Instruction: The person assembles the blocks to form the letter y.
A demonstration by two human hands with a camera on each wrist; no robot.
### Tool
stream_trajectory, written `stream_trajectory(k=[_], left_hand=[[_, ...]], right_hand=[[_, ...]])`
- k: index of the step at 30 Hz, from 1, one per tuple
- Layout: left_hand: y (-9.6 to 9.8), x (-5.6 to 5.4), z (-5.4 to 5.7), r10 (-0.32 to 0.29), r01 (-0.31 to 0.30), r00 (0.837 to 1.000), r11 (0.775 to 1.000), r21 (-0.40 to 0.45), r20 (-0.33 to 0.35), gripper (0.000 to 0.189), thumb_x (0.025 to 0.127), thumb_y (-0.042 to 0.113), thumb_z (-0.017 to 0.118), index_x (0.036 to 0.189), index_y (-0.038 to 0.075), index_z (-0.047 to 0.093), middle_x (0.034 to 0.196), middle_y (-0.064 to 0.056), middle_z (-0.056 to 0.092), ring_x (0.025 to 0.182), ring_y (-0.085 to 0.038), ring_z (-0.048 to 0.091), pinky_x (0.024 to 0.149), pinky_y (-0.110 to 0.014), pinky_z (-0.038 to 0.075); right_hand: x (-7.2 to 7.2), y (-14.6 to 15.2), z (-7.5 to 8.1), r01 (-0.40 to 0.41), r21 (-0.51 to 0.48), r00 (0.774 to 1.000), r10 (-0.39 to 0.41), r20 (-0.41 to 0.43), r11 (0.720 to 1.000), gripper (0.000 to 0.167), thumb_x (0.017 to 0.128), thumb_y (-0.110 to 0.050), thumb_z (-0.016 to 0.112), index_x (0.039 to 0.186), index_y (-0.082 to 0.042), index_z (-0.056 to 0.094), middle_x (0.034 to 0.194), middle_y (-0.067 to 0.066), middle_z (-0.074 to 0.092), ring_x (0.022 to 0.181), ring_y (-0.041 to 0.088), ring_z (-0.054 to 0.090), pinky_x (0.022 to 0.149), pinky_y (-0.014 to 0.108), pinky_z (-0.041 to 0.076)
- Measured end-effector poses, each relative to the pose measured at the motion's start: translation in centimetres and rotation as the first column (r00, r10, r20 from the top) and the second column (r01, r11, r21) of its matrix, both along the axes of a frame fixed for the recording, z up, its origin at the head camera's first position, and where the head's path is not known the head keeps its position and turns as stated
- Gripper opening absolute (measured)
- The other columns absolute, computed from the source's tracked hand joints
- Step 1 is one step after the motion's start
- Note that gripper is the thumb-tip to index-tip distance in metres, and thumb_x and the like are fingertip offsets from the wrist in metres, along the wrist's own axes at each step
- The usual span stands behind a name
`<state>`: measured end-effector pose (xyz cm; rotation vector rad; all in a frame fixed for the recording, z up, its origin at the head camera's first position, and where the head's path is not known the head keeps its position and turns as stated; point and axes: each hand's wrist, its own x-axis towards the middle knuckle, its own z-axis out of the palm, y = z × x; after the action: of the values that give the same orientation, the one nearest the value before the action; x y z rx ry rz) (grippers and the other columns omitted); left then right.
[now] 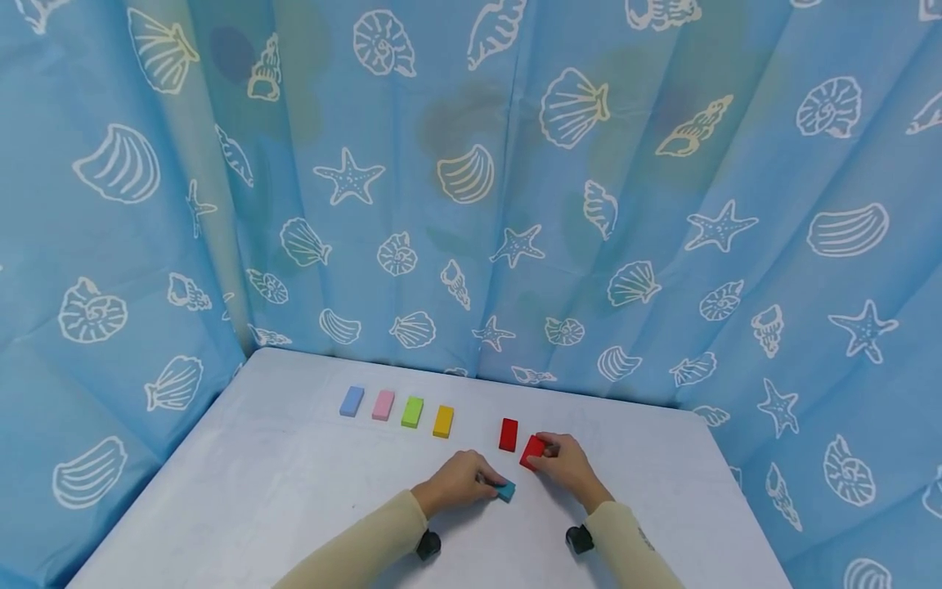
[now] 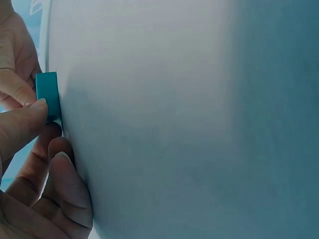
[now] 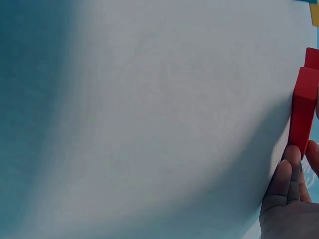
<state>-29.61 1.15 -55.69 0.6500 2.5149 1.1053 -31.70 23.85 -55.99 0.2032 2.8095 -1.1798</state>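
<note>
Left hand [image 1: 458,481] and right hand [image 1: 568,466], fingers pinching: teal block [image 1: 506,491] nearside of unheld red block [image 1: 509,434], second red block [image 1: 531,452] just right of it. Level grip best.

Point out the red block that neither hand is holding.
It's the free red block, between the yellow block and the right hand; the other red block is pinched by that hand.
</note>
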Motion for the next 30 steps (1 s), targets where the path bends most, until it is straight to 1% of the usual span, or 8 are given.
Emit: stream_trajectory(k=[3,10,14,18,23,27,30], left_hand=[[0.3,0.1,0.1,-0.001,0.001,1.000,1.000,-0.007,-0.006,0.020,0.086,0.015,0.076,0.106,0.021,0.079,0.092,0.011,0.070,0.088,-0.004,0.057,0.077,-0.023,0.048],[0.9,0.4,0.4,-0.005,0.004,1.000,1.000,-0.017,-0.009,0.021,0.086,0.014,0.076,0.106,0.021,0.079,0.089,0.011,0.069,0.085,-0.003,0.056,0.076,-0.022,0.048],[1.1,0.6,0.8,-0.013,0.013,1.000,1.000,-0.021,-0.014,0.021,0.087,0.014,0.076,0.106,0.021,0.079,0.089,0.011,0.070,0.084,-0.003,0.056,0.076,-0.021,0.048],[1.4,0.6,0.9,-0.025,0.024,0.999,0.999,-0.025,-0.031,0.021,0.087,0.014,0.076,0.106,0.020,0.079,0.090,0.011,0.070,0.084,-0.002,0.055,0.076,-0.020,0.048],[1.7,0.5,0.6,-0.027,0.026,0.999,1.000,-0.009,-0.041,0.020,0.086,0.014,0.076,0.106,0.019,0.079,0.090,0.011,0.072,0.084,-0.002,0.056,0.076,-0.019,0.049],[1.8,0.4,0.4,-0.030,0.030,0.999,0.999,0.010,-0.046,0.020,0.086,0.014,0.076,0.105,0.018,0.079,0.090,0.011,0.074,0.085,-0.001,0.058,0.074,-0.018,0.049],[2.0,0.5,0.4,-0.026,0.027,0.999,0.999,0.020,-0.038,0.019,0.086,0.013,0.076,0.105,0.017,0.079,0.088,0.011,0.074,0.085,-0.002,0.060,0.074,-0.018,0.049]], right_hand=[[0.2,-0.1,0.0,0.000,-0.008,1.000,0.000,-0.006,1.000,0.064,0.079,-0.019,0.083,0.137,-0.009,0.058,0.119,0.013,0.059,0.107,0.029,0.055,0.084,0.038,0.058],[0.5,-0.1,-0.5,-0.044,-0.012,0.998,0.043,-0.039,0.999,0.060,0.080,-0.019,0.082,0.135,-0.008,0.060,0.121,0.012,0.059,0.105,0.026,0.056,0.083,0.036,0.059],[0.6,-0.1,-0.6,-0.057,-0.017,0.997,0.056,-0.055,0.998,0.059,0.080,-0.017,0.082,0.134,-0.008,0.061,0.120,0.012,0.060,0.104,0.025,0.056,0.084,0.037,0.058],[0.6,-0.1,-0.5,-0.074,-0.026,0.995,0.072,-0.063,0.997,0.058,0.080,-0.016,0.082,0.133,-0.007,0.061,0.118,0.012,0.061,0.103,0.025,0.057,0.083,0.037,0.058],[0.9,-0.3,-0.2,-0.099,-0.019,0.993,0.098,-0.058,0.995,0.057,0.081,-0.014,0.080,0.133,-0.005,0.061,0.116,0.013,0.060,0.102,0.024,0.056,0.082,0.037,0.058],[1.0,-0.3,-0.3,-0.122,-0.009,0.990,0.121,-0.067,0.992,0.055,0.081,-0.013,0.079,0.133,-0.005,0.061,0.116,0.013,0.060,0.100,0.023,0.056,0.082,0.038,0.058],[1.2,-0.2,-0.4,-0.129,-0.022,0.989,0.127,-0.070,0.991,0.055,0.082,-0.013,0.079,0.133,-0.006,0.062,0.117,0.012,0.060,0.100,0.023,0.056,0.084,0.037,0.058]])
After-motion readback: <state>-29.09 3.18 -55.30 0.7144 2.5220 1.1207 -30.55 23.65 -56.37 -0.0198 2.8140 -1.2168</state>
